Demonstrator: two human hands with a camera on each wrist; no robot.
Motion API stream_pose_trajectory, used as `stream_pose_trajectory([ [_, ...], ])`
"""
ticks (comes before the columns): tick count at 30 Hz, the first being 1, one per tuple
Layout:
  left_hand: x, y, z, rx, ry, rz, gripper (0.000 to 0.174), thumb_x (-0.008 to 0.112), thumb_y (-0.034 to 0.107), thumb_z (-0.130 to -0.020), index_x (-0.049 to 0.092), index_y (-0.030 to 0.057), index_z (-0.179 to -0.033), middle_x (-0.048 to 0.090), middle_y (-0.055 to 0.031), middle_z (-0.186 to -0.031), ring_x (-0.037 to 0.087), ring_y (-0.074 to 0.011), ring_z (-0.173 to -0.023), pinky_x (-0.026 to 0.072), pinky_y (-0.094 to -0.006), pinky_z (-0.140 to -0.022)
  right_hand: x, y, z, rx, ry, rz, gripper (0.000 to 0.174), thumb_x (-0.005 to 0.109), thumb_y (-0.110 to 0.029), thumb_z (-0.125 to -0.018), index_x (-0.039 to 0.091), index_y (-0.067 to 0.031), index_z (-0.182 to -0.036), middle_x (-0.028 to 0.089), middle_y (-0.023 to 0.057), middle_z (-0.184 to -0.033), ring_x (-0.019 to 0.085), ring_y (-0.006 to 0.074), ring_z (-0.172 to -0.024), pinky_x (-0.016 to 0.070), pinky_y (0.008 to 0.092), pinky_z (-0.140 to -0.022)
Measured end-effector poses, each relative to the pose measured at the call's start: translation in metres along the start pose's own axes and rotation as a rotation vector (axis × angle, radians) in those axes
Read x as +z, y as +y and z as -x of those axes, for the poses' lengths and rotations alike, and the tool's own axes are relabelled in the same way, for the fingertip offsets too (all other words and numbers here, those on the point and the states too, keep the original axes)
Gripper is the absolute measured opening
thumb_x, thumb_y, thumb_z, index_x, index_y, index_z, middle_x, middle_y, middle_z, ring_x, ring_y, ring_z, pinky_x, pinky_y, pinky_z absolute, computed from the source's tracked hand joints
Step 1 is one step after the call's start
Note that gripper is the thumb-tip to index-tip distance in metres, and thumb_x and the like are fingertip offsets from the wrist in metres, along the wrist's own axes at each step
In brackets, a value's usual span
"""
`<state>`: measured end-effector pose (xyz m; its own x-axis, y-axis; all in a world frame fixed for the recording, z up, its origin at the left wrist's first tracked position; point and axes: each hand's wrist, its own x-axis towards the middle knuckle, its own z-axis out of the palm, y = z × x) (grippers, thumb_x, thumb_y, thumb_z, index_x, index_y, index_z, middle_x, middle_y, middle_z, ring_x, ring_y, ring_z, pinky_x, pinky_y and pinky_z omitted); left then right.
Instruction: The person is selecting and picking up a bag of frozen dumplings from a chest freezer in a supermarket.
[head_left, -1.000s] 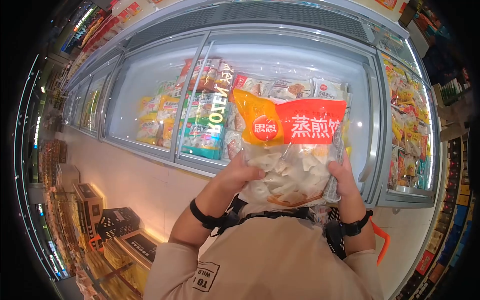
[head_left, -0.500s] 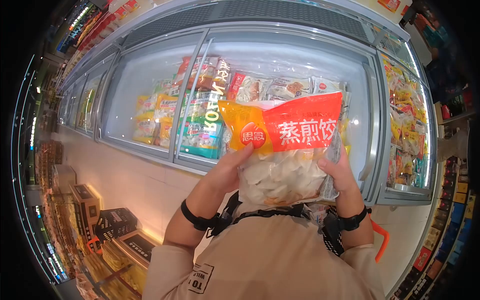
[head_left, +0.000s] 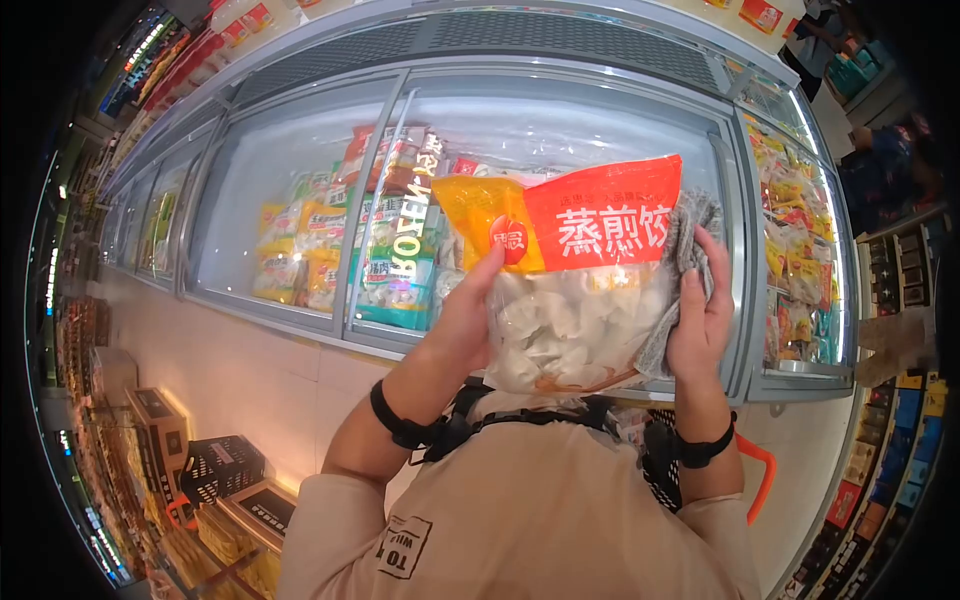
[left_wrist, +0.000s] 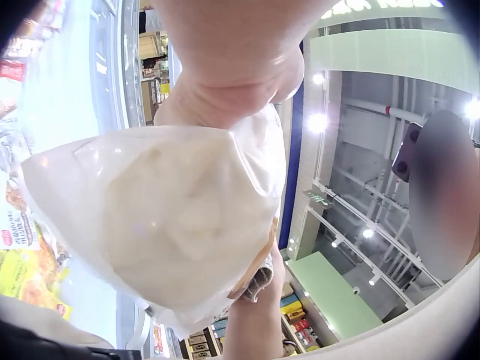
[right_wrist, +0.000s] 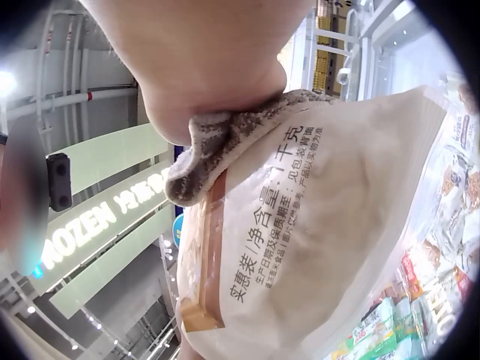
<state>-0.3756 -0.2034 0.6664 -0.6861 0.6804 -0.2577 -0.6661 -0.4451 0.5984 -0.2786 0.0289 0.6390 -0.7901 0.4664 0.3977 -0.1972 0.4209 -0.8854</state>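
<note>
A plastic bag of frozen dumplings, with an orange and red top, is held up in front of the chest. My left hand grips its left side, the thumb lying by the round red logo. At the bag's right edge my right hand holds a grey cloth against the side. The cloth bunches along the bag's edge in the right wrist view, beside printed lettering. From the left wrist, the bag shows as pale, cloudy plastic. Some fingers of both hands are hidden behind the bag and cloth.
A chest freezer with glass lids stands in front, bags of frozen food inside. Another freezer section with more bags adjoins at right. A black basket and boxes are low at left. An orange handle shows near the right elbow.
The left hand has moved up the bag's side to the logo. The right hand has shifted from the bag's front to its right edge, and more of the grey cloth now shows there.
</note>
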Motion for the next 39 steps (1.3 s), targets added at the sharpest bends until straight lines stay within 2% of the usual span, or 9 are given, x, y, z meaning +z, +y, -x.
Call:
stream_pose_trajectory([
  [3, 0.005, 0.001, -0.008, -0.004, 0.03, -0.003, 0.052, 0.034, 0.039, -0.104, 0.038, 0.0053, -0.143, 0.052, -0.0141, -0.138, 0.054, -0.0287, -0.124, 0.0436, -0.0446, -0.106, -0.003, -0.042, -0.01, -0.258, -0.06, 0.237, 0.04, 0.053, -0.006, -0.089, 0.058, -0.0024, -0.129, 0.055, 0.0177, -0.134, 0.043, 0.0387, -0.13, 0.0284, 0.0457, -0.11],
  [9, 0.004, 0.0, -0.015, -0.052, -0.032, 0.087, 0.051, 0.037, 0.041, -0.104, 0.039, 0.0068, -0.141, 0.055, -0.0129, -0.133, 0.057, -0.026, -0.119, 0.0466, -0.0416, -0.102, 0.026, -0.079, 0.005, -0.616, -0.476, 0.597, 0.033, 0.064, -0.012, -0.078, 0.068, -0.0137, -0.111, 0.059, 0.0088, -0.131, 0.051, 0.0258, -0.125, 0.0387, 0.0389, -0.085],
  [12, -0.004, -0.001, -0.02, -0.065, -0.048, 0.088, 0.05, 0.036, 0.041, -0.104, 0.04, 0.0068, -0.14, 0.057, -0.0135, -0.13, 0.061, -0.0259, -0.114, 0.0503, -0.0404, -0.098, 0.046, -0.073, 0.028, -0.71, -0.614, 0.446, 0.027, 0.066, -0.018, -0.078, 0.069, -0.0169, -0.105, 0.059, 0.0025, -0.132, 0.054, 0.0196, -0.121, 0.0379, 0.0366, -0.08],
  [16, -0.009, 0.0, -0.023, -0.021, 0.096, 0.013, 0.052, 0.035, 0.043, -0.103, 0.041, 0.0062, -0.139, 0.058, -0.0142, -0.129, 0.062, -0.0269, -0.112, 0.0514, -0.0399, -0.096, 0.052, -0.06, 0.038, -0.78, -0.608, 0.431, 0.028, 0.069, -0.02, -0.075, 0.07, -0.0198, -0.104, 0.06, 0.001, -0.131, 0.056, 0.0194, -0.117, 0.0358, 0.0386, -0.079],
  [19, -0.011, 0.001, -0.019, -0.02, 0.028, 0.118, 0.053, 0.035, 0.043, -0.103, 0.04, 0.0062, -0.141, 0.056, -0.014, -0.132, 0.059, -0.0282, -0.117, 0.0484, -0.0425, -0.1, 0.038, -0.047, 0.024, -0.82, -0.466, 0.502, 0.026, 0.064, -0.016, -0.077, 0.07, -0.0169, -0.103, 0.061, 0.0047, -0.131, 0.055, 0.0209, -0.118, 0.0376, 0.0375, -0.081],
  [23, -0.01, 0.007, -0.017, 0.047, 0.044, 0.136, 0.052, 0.035, 0.042, -0.103, 0.039, 0.007, -0.142, 0.052, -0.0134, -0.137, 0.055, -0.0296, -0.123, 0.0433, -0.0459, -0.105, 0.02, -0.029, 0.023, -0.66, -0.314, 0.467, 0.028, 0.064, -0.012, -0.068, 0.069, -0.0145, -0.095, 0.063, 0.0047, -0.127, 0.058, 0.0251, -0.112, 0.0341, 0.0405, -0.082],
  [26, -0.02, 0.008, -0.019, 0.065, 0.017, 0.194, 0.052, 0.035, 0.041, -0.103, 0.039, 0.0062, -0.142, 0.052, -0.0139, -0.138, 0.055, -0.0302, -0.123, 0.0438, -0.046, -0.104, 0.012, -0.014, 0.036, -0.731, -0.444, 0.331, 0.027, 0.065, -0.014, -0.065, 0.068, -0.014, -0.092, 0.064, 0.005, -0.125, 0.058, 0.0256, -0.111, 0.0338, 0.0414, -0.081],
  [33, -0.021, 0.017, -0.014, 0.076, -0.033, 0.211, 0.053, 0.034, 0.041, -0.104, 0.038, 0.0054, -0.143, 0.051, -0.0149, -0.139, 0.054, -0.0315, -0.124, 0.0438, -0.0464, -0.105, 0.008, 0.012, 0.051, -0.693, -0.491, 0.164, 0.029, 0.069, -0.016, -0.054, 0.065, -0.012, -0.083, 0.065, 0.0049, -0.096, 0.061, 0.0258, -0.083, 0.0383, 0.0371, -0.066],
  [39, -0.035, 0.016, -0.011, 0.025, 0.011, 0.224, 0.053, 0.033, 0.041, -0.104, 0.037, 0.0064, -0.143, 0.051, -0.0144, -0.139, 0.054, -0.0315, -0.124, 0.0431, -0.0457, -0.106, -0.008, 0.037, 0.059, -0.354, -0.705, 0.166, 0.017, 0.067, -0.011, -0.061, 0.063, -0.0076, -0.078, 0.06, 0.0076, -0.08, 0.055, 0.0297, -0.07, 0.0403, 0.0374, -0.062],
])
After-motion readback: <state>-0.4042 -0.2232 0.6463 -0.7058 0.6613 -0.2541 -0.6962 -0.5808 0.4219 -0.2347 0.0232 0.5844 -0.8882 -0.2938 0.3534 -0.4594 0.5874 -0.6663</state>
